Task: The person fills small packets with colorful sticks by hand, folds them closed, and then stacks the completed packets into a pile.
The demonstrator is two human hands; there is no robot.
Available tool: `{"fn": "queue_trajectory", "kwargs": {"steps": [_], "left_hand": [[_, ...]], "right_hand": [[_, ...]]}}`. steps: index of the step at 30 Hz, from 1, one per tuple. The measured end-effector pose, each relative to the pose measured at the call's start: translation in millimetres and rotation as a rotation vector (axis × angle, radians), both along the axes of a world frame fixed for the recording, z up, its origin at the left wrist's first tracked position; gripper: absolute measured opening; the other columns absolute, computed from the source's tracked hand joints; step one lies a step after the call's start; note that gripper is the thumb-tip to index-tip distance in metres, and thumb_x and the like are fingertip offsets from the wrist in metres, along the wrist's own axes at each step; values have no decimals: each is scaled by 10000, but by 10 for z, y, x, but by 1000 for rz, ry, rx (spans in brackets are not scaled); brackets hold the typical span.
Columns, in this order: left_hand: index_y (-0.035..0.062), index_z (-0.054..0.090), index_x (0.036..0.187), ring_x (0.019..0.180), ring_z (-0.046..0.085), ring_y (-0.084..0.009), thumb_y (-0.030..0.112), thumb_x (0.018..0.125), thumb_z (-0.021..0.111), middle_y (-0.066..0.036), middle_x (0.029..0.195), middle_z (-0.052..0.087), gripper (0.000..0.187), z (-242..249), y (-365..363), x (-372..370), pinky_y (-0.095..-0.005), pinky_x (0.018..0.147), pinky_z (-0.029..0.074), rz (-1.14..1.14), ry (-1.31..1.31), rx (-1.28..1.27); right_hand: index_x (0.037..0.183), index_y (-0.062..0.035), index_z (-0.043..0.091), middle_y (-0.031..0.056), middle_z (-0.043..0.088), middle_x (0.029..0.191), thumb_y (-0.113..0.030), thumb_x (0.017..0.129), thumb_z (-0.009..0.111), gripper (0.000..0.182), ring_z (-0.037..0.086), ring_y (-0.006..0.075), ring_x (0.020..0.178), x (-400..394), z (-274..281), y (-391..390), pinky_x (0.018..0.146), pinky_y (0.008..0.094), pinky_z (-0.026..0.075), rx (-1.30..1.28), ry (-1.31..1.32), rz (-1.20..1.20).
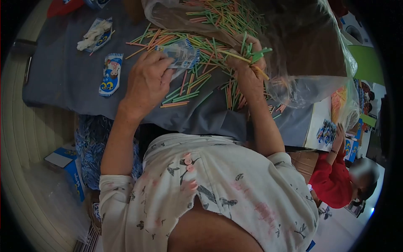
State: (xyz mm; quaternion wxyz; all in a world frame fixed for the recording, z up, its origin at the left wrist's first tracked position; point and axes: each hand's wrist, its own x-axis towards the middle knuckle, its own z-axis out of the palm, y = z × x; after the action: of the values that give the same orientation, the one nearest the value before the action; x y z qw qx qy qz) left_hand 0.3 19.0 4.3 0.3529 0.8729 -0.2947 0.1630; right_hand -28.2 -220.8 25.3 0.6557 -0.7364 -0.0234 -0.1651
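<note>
Between the fingers of my left hand (147, 77) is the edge of a small clear plastic packet (181, 54) with blue-and-white printed ends. My right hand (248, 63) is closed around several thin coloured sticks (257, 56), green, yellow and orange, which poke out past the fingers. Under and between both hands, a loose heap of similar sticks (191, 86) in pink, orange, green and yellow lies on the grey cloth. What the packet contains, if anything, I cannot make out.
A large clear plastic bag (294, 86) with more sticks lies beyond my right hand. On the grey tablecloth (63, 71) at left are a printed blue packet (111, 74) and another with a crumpled white thing (94, 35). A person in red (336, 180) sits at right.
</note>
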Motion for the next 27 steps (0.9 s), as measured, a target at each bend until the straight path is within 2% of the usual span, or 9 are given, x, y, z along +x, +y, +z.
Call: {"fn": "queue_trajectory", "kwargs": {"steps": [4, 7, 9, 11, 14, 16, 19, 22, 27], "left_hand": [[14, 702, 869, 845, 612, -279, 21, 722, 720, -84, 874, 647, 147, -50, 32, 34, -381, 713, 510, -7, 70, -83], [22, 704, 875, 837, 610, -269, 22, 711, 733, -76, 853, 644, 167, -89, 15, 30, -375, 719, 506, 42, -11, -91], [27, 705, 880, 832, 608, -267, 25, 708, 738, -74, 853, 644, 176, -89, -12, -11, -374, 715, 505, 41, -22, -61], [32, 707, 885, 827, 606, -264, 27, 705, 743, -73, 854, 643, 184, -63, -14, -9, -373, 711, 505, 68, -37, -26], [39, 712, 907, 836, 606, -264, 36, 706, 748, -73, 862, 645, 204, -11, 19, 9, -373, 713, 505, 54, -24, 0], [36, 718, 913, 826, 611, -263, 33, 707, 752, -80, 850, 649, 209, -33, 43, 30, -375, 712, 505, -1, -1, -44], [17, 715, 909, 774, 619, -270, 36, 721, 761, -92, 824, 650, 195, 80, 0, 35, -366, 685, 499, -16, 88, -221], [0, 715, 916, 711, 625, -270, 37, 735, 774, -109, 811, 652, 194, 170, -156, 50, -350, 640, 493, -84, 147, -323], [-12, 716, 946, 703, 641, -200, 25, 761, 778, -97, 823, 658, 199, 131, -364, 65, -298, 609, 492, -139, 269, -444]], "right_hand": [[1177, -52, 561, 28, 618, 921, -56, 869, 658, 323, 586, 67, 860, -34, 66, 12, 726, 222, 476, 212, 5, -2], [1075, -57, 626, 33, 643, 916, -68, 825, 727, 270, 603, 144, 887, 24, -111, -91, 749, 292, 468, 175, -22, -42], [1060, -80, 654, 94, 647, 912, -87, 792, 731, 278, 601, 254, 894, 123, -340, -156, 766, 365, 464, -790, -229, 141], [1035, -101, 671, 143, 630, 933, -143, 778, 729, 267, 568, 346, 929, 120, -311, -167, 816, 420, 443, -859, -308, 187], [960, -56, 649, 111, 645, 858, -192, 864, 690, 171, 590, 297, 861, 103, -239, -147, 846, 398, 440, -760, -236, 162], [902, -40, 627, 39, 595, 713, -227, 942, 633, 191, 583, 218, 780, 24, 65, -51, 842, 382, 456, -7, 356, 63], [1073, -70, 644, -36, 451, 619, -278, 988, 581, 233, 550, 147, 783, 166, -55, -210, 873, 403, 435, 481, 38, 240], [1068, -63, 638, -51, 338, 552, -295, 990, 577, 252, 541, 143, 750, 329, 43, -220, 895, 433, 445, 782, -65, 496], [1130, -11, 604, -30, 399, 574, -265, 1020, 504, 294, 493, 123, 657, 411, 385, 47, 754, 332, 491, 772, -108, 377]]}}
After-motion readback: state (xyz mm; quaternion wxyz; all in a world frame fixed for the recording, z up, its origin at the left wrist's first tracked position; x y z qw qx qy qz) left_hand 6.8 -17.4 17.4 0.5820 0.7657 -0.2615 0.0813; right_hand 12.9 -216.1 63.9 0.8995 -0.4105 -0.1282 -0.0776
